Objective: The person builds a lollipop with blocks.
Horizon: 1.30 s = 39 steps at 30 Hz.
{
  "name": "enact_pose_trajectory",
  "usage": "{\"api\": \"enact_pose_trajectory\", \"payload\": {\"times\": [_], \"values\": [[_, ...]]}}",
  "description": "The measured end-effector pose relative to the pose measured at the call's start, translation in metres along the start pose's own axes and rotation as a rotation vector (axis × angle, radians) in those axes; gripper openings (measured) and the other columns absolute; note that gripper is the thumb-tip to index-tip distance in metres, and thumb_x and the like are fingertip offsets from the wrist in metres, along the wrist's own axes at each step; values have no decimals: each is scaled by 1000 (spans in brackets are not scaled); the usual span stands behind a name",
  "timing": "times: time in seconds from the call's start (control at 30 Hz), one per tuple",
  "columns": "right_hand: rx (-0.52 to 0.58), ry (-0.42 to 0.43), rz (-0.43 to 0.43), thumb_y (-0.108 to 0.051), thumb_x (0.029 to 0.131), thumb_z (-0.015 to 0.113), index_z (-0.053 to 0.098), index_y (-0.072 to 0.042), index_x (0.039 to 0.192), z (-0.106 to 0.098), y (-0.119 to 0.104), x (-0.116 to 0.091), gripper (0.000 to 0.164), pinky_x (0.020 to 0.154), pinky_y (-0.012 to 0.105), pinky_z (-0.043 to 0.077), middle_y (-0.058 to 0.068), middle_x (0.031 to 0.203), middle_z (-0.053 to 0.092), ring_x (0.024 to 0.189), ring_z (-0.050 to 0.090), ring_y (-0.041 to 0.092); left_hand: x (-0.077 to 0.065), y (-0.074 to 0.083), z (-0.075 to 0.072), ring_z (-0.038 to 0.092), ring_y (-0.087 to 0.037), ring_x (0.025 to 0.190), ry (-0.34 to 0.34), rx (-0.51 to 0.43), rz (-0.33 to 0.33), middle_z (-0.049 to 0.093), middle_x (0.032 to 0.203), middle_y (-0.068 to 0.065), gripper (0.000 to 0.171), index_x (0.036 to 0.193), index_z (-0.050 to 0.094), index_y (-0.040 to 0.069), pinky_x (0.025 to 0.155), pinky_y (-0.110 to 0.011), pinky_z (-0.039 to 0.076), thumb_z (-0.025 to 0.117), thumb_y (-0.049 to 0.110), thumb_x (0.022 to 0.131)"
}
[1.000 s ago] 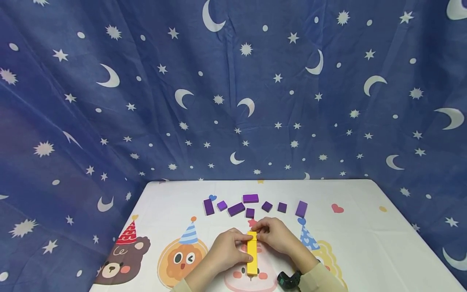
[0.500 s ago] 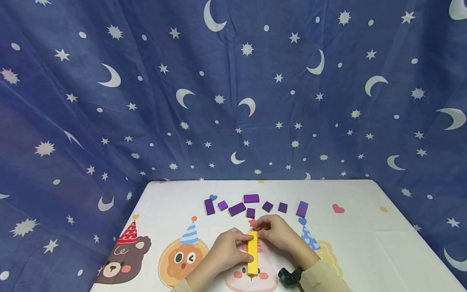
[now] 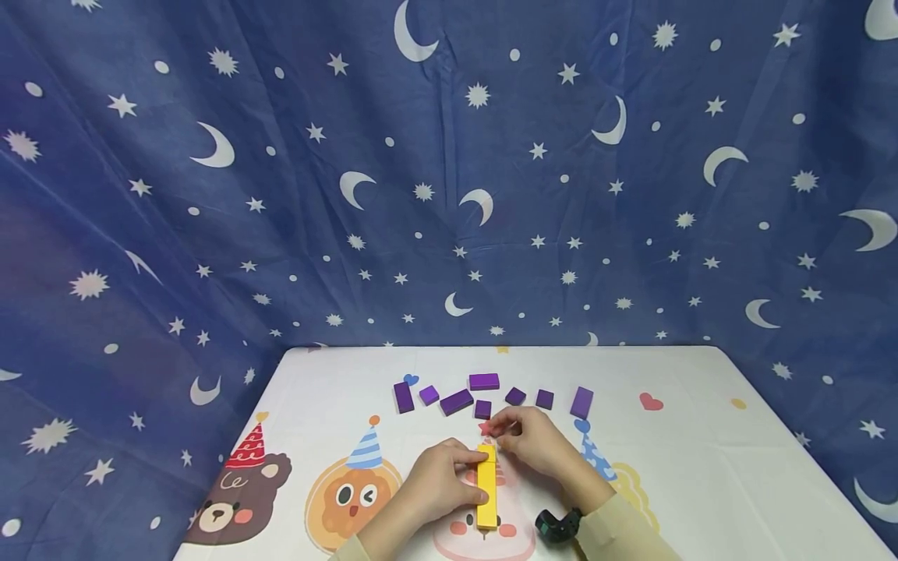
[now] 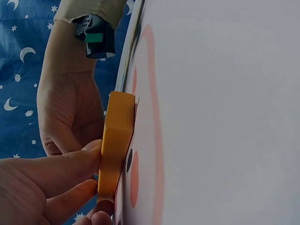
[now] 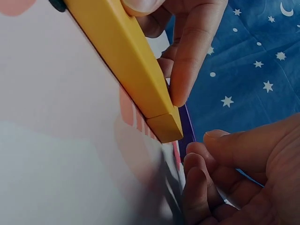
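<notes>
Two yellow blocks are laid end to end on the table under a white cloth with cartoon prints [image 3: 730, 467]: a long yellow rectangular block [image 3: 489, 477], smooth-faced, material not certain, and a short yellow block [image 5: 165, 129] set against its far end, with only a thin seam seen between them. The long axis of the pair is pointed straight out from the person, and the short block is at the outer end. The left hand [image 3: 438, 479] is nearer: the pair is met from its left side, thumb placed on the long block, index fingertip near the seam, the two spread apart. Whether anything is clamped by that hand cannot be told; contact is shown, a full pinch is not. The right hand [image 3: 533, 444] is held just past the short block's far end, to its right and apart from it; fingers are loosely bent, thumb and index tips are close, and nothing is seen between them. A black wrist-worn device [image 3: 557, 526] is strapped by the right cuff. Farther out, beyond both hands, eight purple blocks [image 3: 484, 382], four long and four short, are scattered in an uneven row, none touched by either hand.
</notes>
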State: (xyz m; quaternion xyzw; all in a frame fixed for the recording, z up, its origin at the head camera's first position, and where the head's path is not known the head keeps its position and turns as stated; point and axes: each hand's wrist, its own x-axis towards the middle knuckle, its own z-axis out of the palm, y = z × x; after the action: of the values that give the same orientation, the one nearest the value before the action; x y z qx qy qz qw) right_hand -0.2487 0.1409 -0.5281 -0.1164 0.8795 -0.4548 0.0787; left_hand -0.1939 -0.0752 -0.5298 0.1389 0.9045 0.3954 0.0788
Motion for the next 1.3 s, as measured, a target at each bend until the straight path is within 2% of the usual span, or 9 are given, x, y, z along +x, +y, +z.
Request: {"api": "enact_pose_trajectory", "payload": {"times": [0.2, 0.43, 0.57, 0.77, 1.03, 1.3], "values": [[43, -12, 14, 1, 93, 75, 79, -13, 112, -2, 0, 5, 25, 67, 27, 57, 0, 99, 76, 86, 62, 21, -1, 1, -1, 65, -10, 102, -6, -3, -10, 72, 107, 14, 56, 123, 83, 26, 96, -35, 53, 101, 31, 70], [25, 9, -2, -1, 94, 76, 79, -14, 116, 0, -5, 10, 25, 75, 23, 57, -2, 102, 78, 89, 64, 18, -1, 1, -1, 66, -12, 103, -1, -3, 0, 72, 107, 14, 56, 123, 83, 27, 96, -35, 54, 101, 32, 70], [26, 21, -1, 1, 95, 74, 79, -13, 117, 3, -10, 14, 26, 78, 24, 58, -1, 103, 78, 90, 66, 17, -1, 0, -1, 67, -13, 104, 3, 9, 7, 72, 107, 14, 56, 122, 83, 28, 97, -37, 54, 101, 33, 69], [51, 28, -13, 1, 95, 73, 78, -9, 118, 7, -18, 20, 25, 77, 27, 61, 5, 108, 78, 90, 68, 17, -1, 0, -1, 68, -15, 108, 2, 17, 8, 73, 109, 14, 57, 123, 83, 28, 99, -39, 54, 100, 33, 69], [146, -3, -22, 4, 96, 71, 74, -3, 124, 12, -28, 31, 28, 77, 36, 66, 18, 123, 76, 87, 72, 24, 0, -1, -3, 67, -13, 107, -5, 4, -8, 74, 111, 13, 56, 123, 83, 26, 98, -39, 54, 100, 33, 70], [118, -6, -10, -1, 98, 73, 73, -7, 126, 14, -30, 38, 29, 77, 37, 65, 14, 124, 77, 84, 70, 21, 1, -2, -1, 65, -10, 103, -9, 3, 6, 73, 109, 14, 56, 122, 83, 27, 96, -35, 53, 100, 33, 69]]}}
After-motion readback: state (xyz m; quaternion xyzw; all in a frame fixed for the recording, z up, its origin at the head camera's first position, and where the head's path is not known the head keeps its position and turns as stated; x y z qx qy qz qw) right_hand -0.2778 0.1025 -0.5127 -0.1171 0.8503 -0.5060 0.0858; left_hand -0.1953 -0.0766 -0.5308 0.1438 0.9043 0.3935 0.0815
